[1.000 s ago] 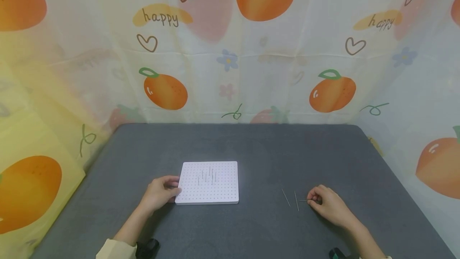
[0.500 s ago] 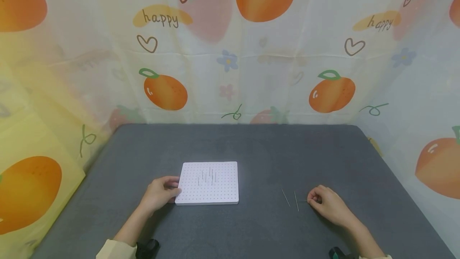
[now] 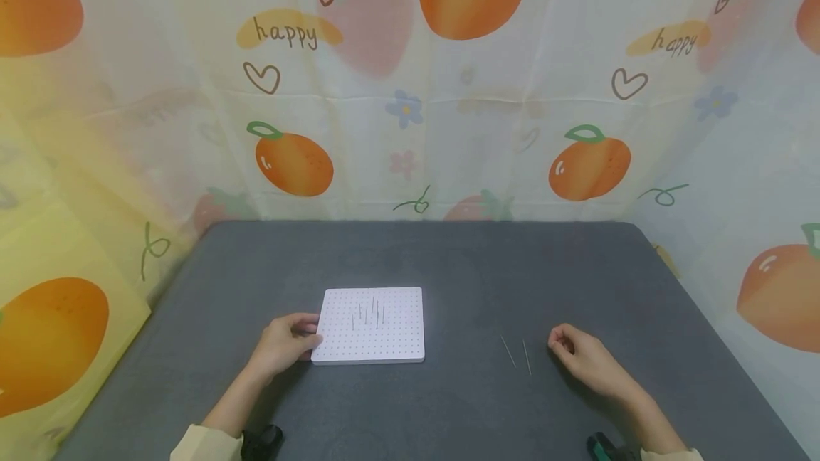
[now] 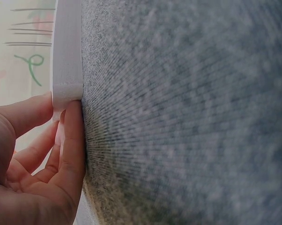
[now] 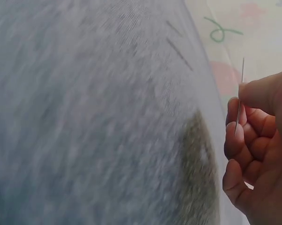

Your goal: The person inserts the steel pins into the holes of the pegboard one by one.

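My left hand (image 3: 282,346) grips the left edge of a white perforated board (image 3: 400,346) lying on the table. In the left wrist view the thumb is at the top edge of the board (image 4: 67,51), the fingers low at its corner. Several thin needles (image 3: 377,314) stand upright in holes near the board's middle. Over at the right, my right hand (image 3: 588,360) pinches one thin metal needle (image 5: 243,70) between thumb and fingers, its point sticking up past the thumb in the right wrist view. To the left of that hand lie two loose needles, a slanted one (image 3: 508,351) and a steeper one (image 3: 527,357).
The dark grey table (image 3: 474,262) reaches back to a fruit-print curtain (image 3: 474,148). A black wrist device (image 3: 261,441) sits by the left sleeve, and another dark device (image 3: 602,447) by the right wrist.
A second ago, a needle lay level at my right fingertips; now the fingers have lifted slightly and turned, with the needle in their pinch. The left hand and board stay put.
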`<control>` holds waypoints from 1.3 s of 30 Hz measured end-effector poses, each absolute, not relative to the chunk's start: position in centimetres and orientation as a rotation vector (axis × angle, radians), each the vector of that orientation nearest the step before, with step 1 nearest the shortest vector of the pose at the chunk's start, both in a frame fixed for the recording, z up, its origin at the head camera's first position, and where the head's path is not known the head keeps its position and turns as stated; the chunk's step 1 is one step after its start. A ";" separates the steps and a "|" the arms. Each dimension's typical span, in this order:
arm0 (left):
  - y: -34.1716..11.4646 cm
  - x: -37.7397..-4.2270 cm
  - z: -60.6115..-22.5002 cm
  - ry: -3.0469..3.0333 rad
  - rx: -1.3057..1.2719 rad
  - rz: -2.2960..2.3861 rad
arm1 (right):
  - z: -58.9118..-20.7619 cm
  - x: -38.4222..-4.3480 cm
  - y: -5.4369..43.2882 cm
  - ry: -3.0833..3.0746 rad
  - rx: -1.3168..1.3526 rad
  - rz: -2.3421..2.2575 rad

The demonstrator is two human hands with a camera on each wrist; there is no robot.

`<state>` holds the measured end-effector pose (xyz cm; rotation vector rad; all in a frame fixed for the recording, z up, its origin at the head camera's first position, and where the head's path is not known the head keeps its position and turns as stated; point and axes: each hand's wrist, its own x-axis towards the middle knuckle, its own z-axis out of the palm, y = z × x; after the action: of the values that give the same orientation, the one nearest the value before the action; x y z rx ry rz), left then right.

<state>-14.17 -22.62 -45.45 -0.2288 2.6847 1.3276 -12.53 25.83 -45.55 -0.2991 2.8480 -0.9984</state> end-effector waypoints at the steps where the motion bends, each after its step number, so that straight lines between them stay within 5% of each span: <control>1: -22.6 -14.2 -45.4 2.688 -0.231 1.326 | -45.5 -12.6 25.7 2.853 -0.290 -1.001; 39: -22.5 -14.1 -45.6 2.706 -0.245 1.318 | -42.9 -16.1 15.7 2.765 -0.396 -1.420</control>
<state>-14.10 -22.52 -45.62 -0.2446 2.7064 1.3178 -16.08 15.72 -42.91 -0.3961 2.7648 -1.4199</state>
